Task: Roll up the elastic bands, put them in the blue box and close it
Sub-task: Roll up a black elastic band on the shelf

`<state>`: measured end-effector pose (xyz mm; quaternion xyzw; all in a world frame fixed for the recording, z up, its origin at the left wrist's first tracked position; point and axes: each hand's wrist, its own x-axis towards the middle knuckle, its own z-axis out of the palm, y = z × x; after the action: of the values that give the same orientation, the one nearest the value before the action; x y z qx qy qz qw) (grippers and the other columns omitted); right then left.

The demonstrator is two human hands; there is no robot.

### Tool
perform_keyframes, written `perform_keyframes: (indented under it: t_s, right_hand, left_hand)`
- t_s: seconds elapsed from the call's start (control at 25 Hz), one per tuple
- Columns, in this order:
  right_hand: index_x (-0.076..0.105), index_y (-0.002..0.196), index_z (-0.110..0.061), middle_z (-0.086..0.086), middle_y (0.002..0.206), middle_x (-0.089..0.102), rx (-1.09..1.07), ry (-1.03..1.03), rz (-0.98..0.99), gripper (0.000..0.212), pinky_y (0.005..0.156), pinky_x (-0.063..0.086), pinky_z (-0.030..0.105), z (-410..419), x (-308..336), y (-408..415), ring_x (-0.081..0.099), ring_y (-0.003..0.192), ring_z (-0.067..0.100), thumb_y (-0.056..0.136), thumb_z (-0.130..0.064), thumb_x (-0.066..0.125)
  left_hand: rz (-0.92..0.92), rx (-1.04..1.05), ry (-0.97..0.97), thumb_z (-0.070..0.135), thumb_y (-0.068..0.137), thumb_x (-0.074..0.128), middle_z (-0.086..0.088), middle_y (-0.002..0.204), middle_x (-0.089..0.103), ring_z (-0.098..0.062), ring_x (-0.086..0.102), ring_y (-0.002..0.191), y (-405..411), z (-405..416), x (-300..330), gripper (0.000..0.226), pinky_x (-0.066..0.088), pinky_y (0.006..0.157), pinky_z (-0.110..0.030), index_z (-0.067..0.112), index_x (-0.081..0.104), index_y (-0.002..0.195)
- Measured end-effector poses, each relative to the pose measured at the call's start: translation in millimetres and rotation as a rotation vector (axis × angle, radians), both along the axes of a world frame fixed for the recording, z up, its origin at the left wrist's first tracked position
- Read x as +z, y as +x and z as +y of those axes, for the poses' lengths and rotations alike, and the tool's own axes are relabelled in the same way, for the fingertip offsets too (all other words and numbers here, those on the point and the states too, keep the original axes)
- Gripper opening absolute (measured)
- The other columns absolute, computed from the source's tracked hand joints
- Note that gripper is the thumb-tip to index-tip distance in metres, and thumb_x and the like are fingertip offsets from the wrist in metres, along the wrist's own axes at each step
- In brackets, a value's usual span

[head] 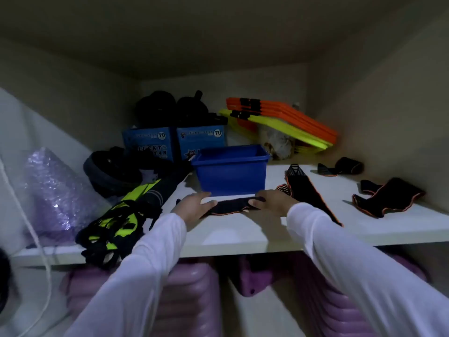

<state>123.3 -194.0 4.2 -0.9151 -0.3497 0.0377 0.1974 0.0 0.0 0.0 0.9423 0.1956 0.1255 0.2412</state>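
Note:
A black elastic band with orange edging (230,206) lies stretched flat on the white shelf (243,232), just in front of the open blue box (230,170). My left hand (193,205) holds its left end with the thumb on top. My right hand (272,200) holds its right end. A second long band (308,188) runs diagonally beside my right wrist. Another band (386,198) lies crumpled at the right, and a partly rolled one (345,166) sits further back. No lid is visible.
Two blue cardboard boxes (175,142) and black gear stand behind the blue box. Orange and yellow flat hurdles (286,122) lean at the back right. A black and yellow strap bundle (114,222) and purple bubble wrap (48,190) crowd the left. Purple steps sit below the shelf.

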Motion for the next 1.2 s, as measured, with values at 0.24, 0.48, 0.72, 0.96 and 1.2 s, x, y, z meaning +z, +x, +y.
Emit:
perform_keyframes:
  t_s: [0.24,0.48,0.72,0.96,1.2]
  right_hand:
    - [0.057,0.121,-0.015,0.011,0.129,0.056,0.088,-0.031,-0.005,0.047,0.101,0.039,0.035,37,-33,-2,0.051,0.120,0.029,0.090,-0.046,0.043]
    - [0.060,0.090,-0.013,0.010,0.102,0.062,0.031,-0.031,-0.176,0.034,0.079,0.045,0.034,35,-37,7,0.060,0.100,0.029,0.092,-0.042,0.043]
    - [0.047,0.079,-0.013,0.010,0.090,0.057,-0.039,-0.123,-0.166,0.030,0.074,0.039,0.033,21,-26,33,0.058,0.091,0.027,0.092,-0.040,0.045]
    - [0.054,0.114,-0.002,0.016,0.122,0.055,-0.154,-0.065,-0.146,0.037,0.091,0.044,0.037,11,-37,36,0.055,0.110,0.032,0.089,-0.030,0.053]
    - [0.066,0.102,-0.011,0.005,0.103,0.068,0.351,0.287,-0.147,0.037,0.087,0.046,0.031,9,-22,-37,0.061,0.096,0.018,0.088,-0.042,0.051]
  left_hand:
    - [0.029,0.005,0.102,0.033,0.092,0.050,-0.003,0.135,0.055,-0.021,0.049,0.125,-10,25,-34,0.041,0.037,0.103,-0.030,0.016,0.053,0.129]
    - [-0.044,-0.066,0.304,0.016,0.094,0.040,-0.003,0.131,0.059,-0.024,0.049,0.122,-19,24,-35,0.035,0.038,0.101,-0.032,0.016,0.060,0.123]
    - [-0.015,-0.310,0.196,0.058,0.061,0.037,0.015,0.113,0.062,-0.002,0.048,0.112,-44,13,-27,0.066,0.031,0.091,-0.006,0.023,0.068,0.108]
    - [-0.009,-0.433,-0.103,0.028,0.075,0.068,0.031,0.114,0.053,0.010,0.046,0.117,-60,13,-27,0.036,0.034,0.091,0.004,0.052,0.060,0.100]
    - [-0.221,-0.458,0.073,0.046,0.068,0.048,0.050,0.087,0.055,0.015,0.049,0.095,-51,-1,-29,0.039,0.039,0.082,-0.005,0.045,0.057,0.105]
